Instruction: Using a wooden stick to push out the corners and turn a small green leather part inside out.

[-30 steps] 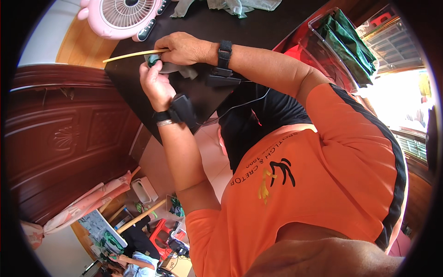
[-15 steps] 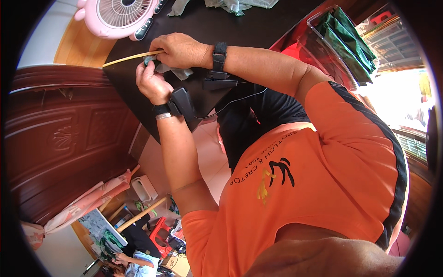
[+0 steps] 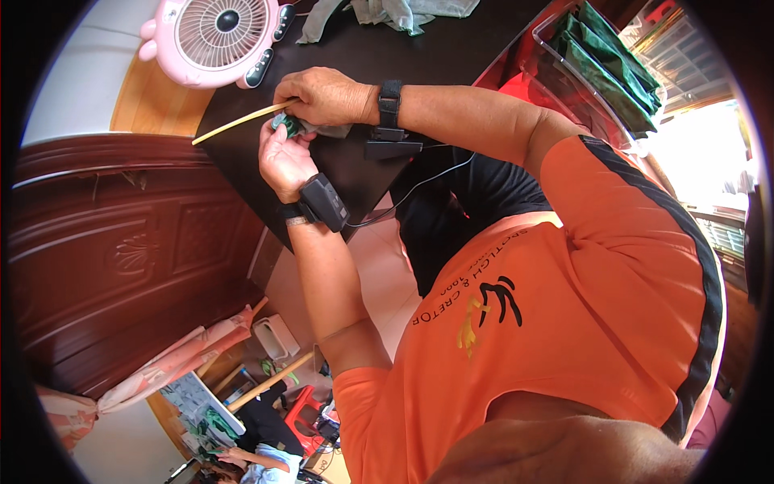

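Observation:
A thin yellowish stick (image 3: 242,123) is pinched in the fingers of my right hand (image 3: 326,95), its free end pointing out to the left. Just below, my left hand (image 3: 288,164) is palm up, thumb and fingers closed on a small bunched piece of green fabric (image 3: 289,125). Greyish thin fabric (image 3: 332,131) hangs beneath my right hand, partly hidden by it; whether it joins the green piece I cannot tell. Both hands are close together above the dark tabletop (image 3: 242,173).
A pink fan (image 3: 227,50) stands at the far left, near pale crumpled fabric (image 3: 403,14). Clear bins with dark green fabric (image 3: 605,68) are at the right. Black devices (image 3: 324,202) with a cable (image 3: 419,191) are by my wrists. Another person (image 3: 262,464) sits lower left.
The view has shifted slightly, with everything lower and further right. My left hand has turned, showing more of the green fabric. The stick's free end tilts further down.

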`<state>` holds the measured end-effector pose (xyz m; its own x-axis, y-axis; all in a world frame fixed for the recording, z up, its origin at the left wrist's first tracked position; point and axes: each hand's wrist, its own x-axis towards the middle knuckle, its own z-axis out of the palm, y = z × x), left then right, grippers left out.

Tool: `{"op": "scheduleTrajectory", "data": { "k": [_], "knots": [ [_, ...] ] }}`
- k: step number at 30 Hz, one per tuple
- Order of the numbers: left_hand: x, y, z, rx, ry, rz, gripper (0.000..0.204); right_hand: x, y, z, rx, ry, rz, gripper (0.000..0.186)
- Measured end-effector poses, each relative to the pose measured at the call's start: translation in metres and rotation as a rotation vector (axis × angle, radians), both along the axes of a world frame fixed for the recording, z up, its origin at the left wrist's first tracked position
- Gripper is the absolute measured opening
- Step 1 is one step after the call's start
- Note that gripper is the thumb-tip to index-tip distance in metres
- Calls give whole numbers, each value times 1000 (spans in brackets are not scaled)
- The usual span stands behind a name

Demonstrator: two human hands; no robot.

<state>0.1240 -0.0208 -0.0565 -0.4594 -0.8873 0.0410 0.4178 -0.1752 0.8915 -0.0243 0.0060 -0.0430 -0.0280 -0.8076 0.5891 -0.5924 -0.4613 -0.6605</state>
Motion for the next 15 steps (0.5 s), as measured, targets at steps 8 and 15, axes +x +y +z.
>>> {"op": "scheduleTrajectory", "data": {
  "k": [8,15],
  "knots": [
    [0,-9,-2,106,118,42,36,-3,-11,0,42,16,46,20],
    [19,-14,15,352,205,176,38,-22,1,16,85,-23,-15,23]
  ]
}}
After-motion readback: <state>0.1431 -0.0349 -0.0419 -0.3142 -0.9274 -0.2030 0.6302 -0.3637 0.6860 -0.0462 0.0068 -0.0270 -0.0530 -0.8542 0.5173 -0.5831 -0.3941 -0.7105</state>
